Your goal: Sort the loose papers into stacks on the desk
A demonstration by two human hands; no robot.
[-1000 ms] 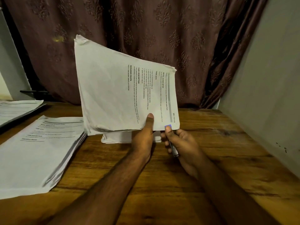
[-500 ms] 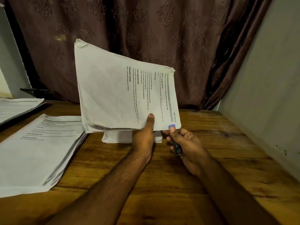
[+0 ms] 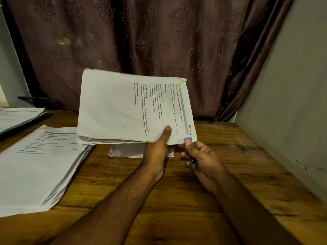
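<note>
I hold a thick bundle of printed papers (image 3: pixel 123 110) above the wooden desk (image 3: pixel 230 156). My left hand (image 3: pixel 157 152) grips its near edge, thumb on the top sheet. My right hand (image 3: pixel 200 160) pinches the bundle's near right corner with a thumb on top, and its curled fingers also hold a small dark object (image 3: pixel 192 160). Under the bundle a small paper stack (image 3: pixel 127 151) lies on the desk, partly hidden. A large stack of printed sheets (image 3: pixel 39 165) lies at the left, and another stack (image 3: pixel 16 117) sits at the far left.
A dark patterned curtain (image 3: pixel 159 41) hangs behind the desk. A grey wall (image 3: pixel 283 103) borders the desk on the right. Bare wood shows in front of and to the right of my hands.
The held bundle has tilted down from a steep, raised angle to a flatter one, closer to the desk. Both hands kept their hold.
</note>
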